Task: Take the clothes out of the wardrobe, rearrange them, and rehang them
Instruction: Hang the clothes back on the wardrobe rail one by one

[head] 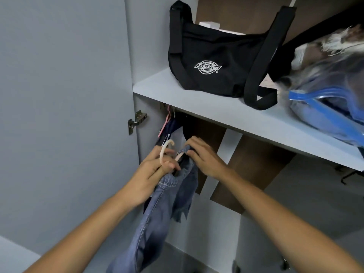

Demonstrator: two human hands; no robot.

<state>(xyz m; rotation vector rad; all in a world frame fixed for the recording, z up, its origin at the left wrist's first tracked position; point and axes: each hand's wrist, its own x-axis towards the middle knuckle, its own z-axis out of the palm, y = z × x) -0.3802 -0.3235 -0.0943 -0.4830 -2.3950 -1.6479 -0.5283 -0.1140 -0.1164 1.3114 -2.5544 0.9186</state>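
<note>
Left hand (157, 170) fingers curled round the neck of one pale pink hanger (164, 152), its hook sticking up above the knuckles; same hand also pinned the top of the denim against the hanger. Right hand (204, 156) fingertips pinched the upper edge of the denim garment (157, 209) just beside the hanger, knuckles up, thumb tucked under. Two hands, both gripping, close together with the hanger neck between them. One blue denim garment, washed, frayed at a lower edge, hung down from the hands toward bottom left of view, in front of the open wardrobe's lower section, below the shelf. Behind the hands, dark clothes (173, 127) hung at the far left under the shelf; count unclear, at least one navy piece, plus pink hanger parts near the top. One grey shelf (197, 107) ran across above the hands. On it: one black shoulder bag (212, 64) with a white Dickies logo, strap looped down onto the shelf front; one clear storage bag (325, 99) with blue zip strip to its right, stuffed with fabric, blurred. One metal hinge (136, 121) on the left wall, where the grey door (59, 95) stood open. Brown back panels (254, 174) showed behind the lower section.
</note>
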